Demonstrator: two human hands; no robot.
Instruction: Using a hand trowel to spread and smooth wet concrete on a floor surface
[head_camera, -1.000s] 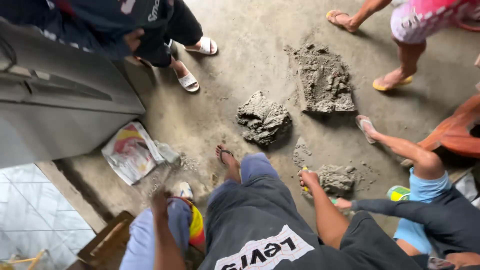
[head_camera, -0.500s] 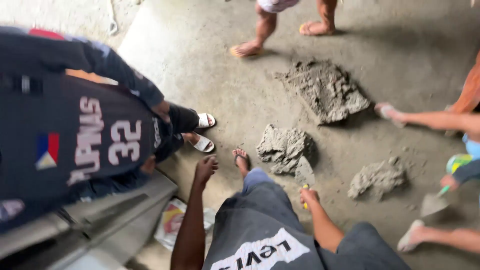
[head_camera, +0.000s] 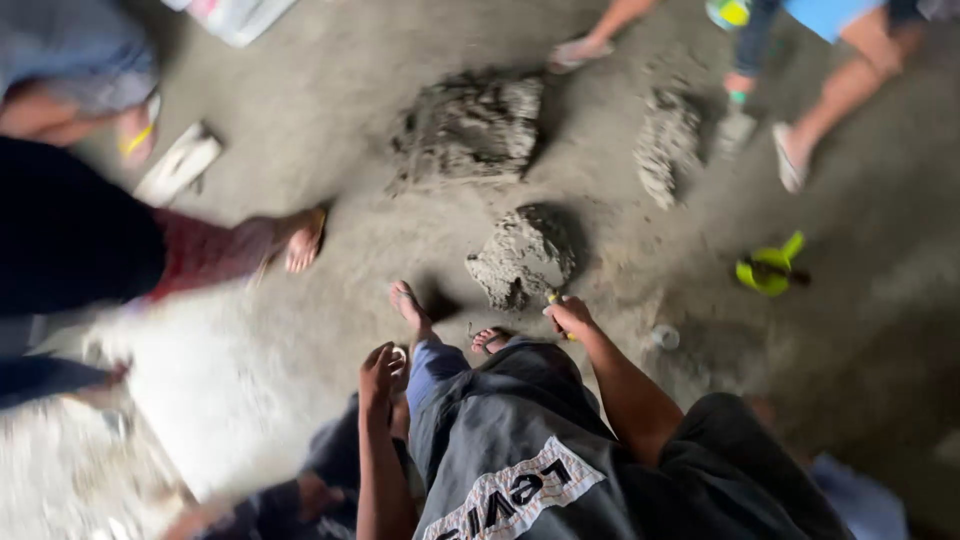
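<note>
My right hand (head_camera: 570, 318) hangs by my right thigh, closed on a small yellow-handled tool whose end is hidden. It is just below a rounded lump of wet grey cement (head_camera: 520, 258) on the concrete floor. My left hand (head_camera: 378, 372) hangs beside my left leg with its fingers loosely apart, holding nothing. My bare feet (head_camera: 408, 305) stand just short of the lump. A bigger cement pile (head_camera: 470, 125) lies farther out, and a third pile (head_camera: 668, 140) to its right.
Other people stand around: a foot (head_camera: 300, 240) at left, a sandalled foot (head_camera: 575, 52) at top, legs (head_camera: 850, 60) at top right beside a trowel (head_camera: 735, 125). A yellow-green scoop (head_camera: 770, 270) lies at right. A white flat piece (head_camera: 178, 165) lies at left.
The view has swung round and blurred, so the piles now lie ahead and to the right. My left hand has dropped beside my leg. My right hand keeps the yellow tool.
</note>
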